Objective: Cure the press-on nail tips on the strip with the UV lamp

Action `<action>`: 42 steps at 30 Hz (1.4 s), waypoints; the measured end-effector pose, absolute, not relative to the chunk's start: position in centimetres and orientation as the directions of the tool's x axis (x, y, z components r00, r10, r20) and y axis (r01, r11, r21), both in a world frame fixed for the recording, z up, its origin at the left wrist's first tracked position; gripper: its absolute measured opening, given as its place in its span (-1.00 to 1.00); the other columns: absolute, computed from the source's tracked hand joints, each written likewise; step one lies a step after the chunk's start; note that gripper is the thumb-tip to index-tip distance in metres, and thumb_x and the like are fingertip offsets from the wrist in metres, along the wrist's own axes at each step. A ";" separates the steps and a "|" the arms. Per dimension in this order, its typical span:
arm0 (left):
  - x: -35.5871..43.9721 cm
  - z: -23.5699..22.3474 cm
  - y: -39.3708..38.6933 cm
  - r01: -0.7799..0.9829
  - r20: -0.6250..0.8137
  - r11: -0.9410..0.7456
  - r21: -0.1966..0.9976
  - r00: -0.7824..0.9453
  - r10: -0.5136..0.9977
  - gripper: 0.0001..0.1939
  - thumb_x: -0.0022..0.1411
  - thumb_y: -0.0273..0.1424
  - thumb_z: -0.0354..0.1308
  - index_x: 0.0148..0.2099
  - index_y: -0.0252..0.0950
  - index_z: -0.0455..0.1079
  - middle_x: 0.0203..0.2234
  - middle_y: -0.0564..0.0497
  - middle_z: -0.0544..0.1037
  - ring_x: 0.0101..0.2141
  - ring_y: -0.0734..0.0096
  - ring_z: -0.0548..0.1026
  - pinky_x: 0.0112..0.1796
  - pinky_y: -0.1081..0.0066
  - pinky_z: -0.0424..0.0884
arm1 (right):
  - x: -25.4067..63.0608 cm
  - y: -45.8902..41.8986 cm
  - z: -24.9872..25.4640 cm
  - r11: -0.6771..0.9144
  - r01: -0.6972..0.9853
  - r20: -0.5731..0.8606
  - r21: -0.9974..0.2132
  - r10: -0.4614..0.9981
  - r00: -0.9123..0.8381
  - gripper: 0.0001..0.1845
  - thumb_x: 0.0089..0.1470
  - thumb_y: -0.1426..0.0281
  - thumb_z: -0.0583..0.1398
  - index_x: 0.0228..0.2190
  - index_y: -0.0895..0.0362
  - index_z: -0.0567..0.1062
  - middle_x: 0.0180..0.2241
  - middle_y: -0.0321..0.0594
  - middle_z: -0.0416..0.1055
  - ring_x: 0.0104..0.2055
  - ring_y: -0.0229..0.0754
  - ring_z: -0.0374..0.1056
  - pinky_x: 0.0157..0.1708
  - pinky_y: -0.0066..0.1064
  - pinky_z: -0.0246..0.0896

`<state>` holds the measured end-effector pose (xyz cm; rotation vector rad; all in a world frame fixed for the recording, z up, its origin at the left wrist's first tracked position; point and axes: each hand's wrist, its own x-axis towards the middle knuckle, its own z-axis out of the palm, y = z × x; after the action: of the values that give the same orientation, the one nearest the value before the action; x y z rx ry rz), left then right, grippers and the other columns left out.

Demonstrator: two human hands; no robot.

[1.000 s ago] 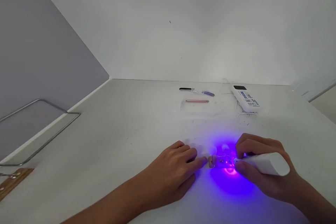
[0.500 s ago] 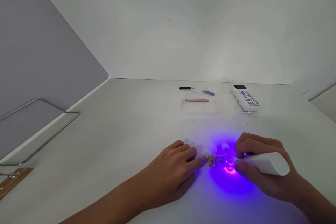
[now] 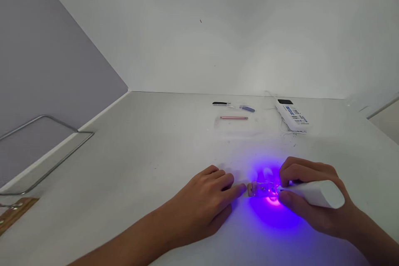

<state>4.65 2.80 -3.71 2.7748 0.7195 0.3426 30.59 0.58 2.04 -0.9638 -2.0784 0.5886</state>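
Observation:
Violet light shines from the white handheld UV lamp [image 3: 318, 194], which my right hand [image 3: 335, 220] grips between thumb and fingers. Its narrow end points left, just over a short row of small shiny pieces [image 3: 263, 189] lying on the white table; they look like nail tips. The light washes out the right part of the row, and its far end is hidden by lamp and fingers. My left hand [image 3: 208, 203] rests on the table with the index finger stretched out to the row's tan left end [image 3: 250, 190], touching or nearly so. Its other fingers are bent and hold nothing visible.
Farther back lie a black-handled tool [image 3: 220, 103], a blue-grey piece [image 3: 247, 109] and a pink pen-like stick [image 3: 233, 118]. A white device [image 3: 293, 115] with a dark panel and cable is at back right. A metal wire frame [image 3: 62, 161] and wooden board [image 3: 18, 215] are left.

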 end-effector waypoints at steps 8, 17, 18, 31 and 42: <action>4.6 -3.7 2.7 0.443 0.157 -0.842 0.309 0.849 0.504 -0.64 0.41 -0.56 -0.11 0.16 -0.22 0.29 -0.37 0.04 0.40 -0.41 0.28 0.35 -0.24 0.26 0.29 | 30.9 0.5 1.9 0.596 0.445 0.423 -0.669 0.797 -0.432 -0.84 0.20 0.49 0.24 -0.43 0.10 0.43 -0.53 -0.36 0.36 -0.56 -0.35 0.25 -0.58 -0.50 0.17; 4.6 -3.7 2.7 0.442 0.164 -0.841 0.312 0.847 0.506 -0.63 0.41 -0.57 -0.13 0.16 -0.21 0.29 -0.39 0.05 0.38 -0.43 0.29 0.33 -0.26 0.27 0.29 | 30.7 0.6 2.0 0.597 0.439 0.427 -0.672 0.796 -0.428 -0.85 0.19 0.50 0.24 -0.43 0.10 0.44 -0.54 -0.36 0.35 -0.56 -0.35 0.26 -0.58 -0.50 0.17; 4.6 -3.7 2.7 0.441 0.164 -0.841 0.314 0.847 0.505 -0.63 0.41 -0.57 -0.13 0.16 -0.21 0.30 -0.39 0.05 0.38 -0.43 0.29 0.33 -0.26 0.27 0.28 | 30.7 0.6 2.0 0.598 0.438 0.430 -0.671 0.795 -0.428 -0.84 0.20 0.50 0.24 -0.43 0.09 0.44 -0.54 -0.36 0.35 -0.56 -0.35 0.26 -0.58 -0.50 0.17; 4.6 -3.8 2.8 0.445 0.156 -0.843 0.302 0.849 0.504 -0.64 0.40 -0.56 -0.10 0.16 -0.21 0.30 -0.38 0.04 0.39 -0.42 0.29 0.34 -0.25 0.28 0.27 | 30.8 0.5 1.8 0.598 0.445 0.422 -0.667 0.795 -0.436 -0.84 0.20 0.50 0.23 -0.42 0.09 0.42 -0.53 -0.37 0.35 -0.56 -0.36 0.24 -0.58 -0.51 0.16; 4.6 -3.6 2.7 0.443 0.160 -0.847 0.295 0.851 0.501 -0.63 0.39 -0.58 -0.10 0.16 -0.23 0.30 -0.38 0.04 0.40 -0.42 0.29 0.36 -0.25 0.28 0.28 | 30.7 0.6 2.0 0.608 0.442 0.436 -0.659 0.788 -0.434 -0.85 0.19 0.49 0.24 -0.42 0.09 0.43 -0.54 -0.36 0.36 -0.57 -0.35 0.24 -0.60 -0.50 0.16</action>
<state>4.58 2.71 -3.57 2.7804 0.7212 0.3383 30.74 0.57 1.99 -0.9669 -2.0860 0.5916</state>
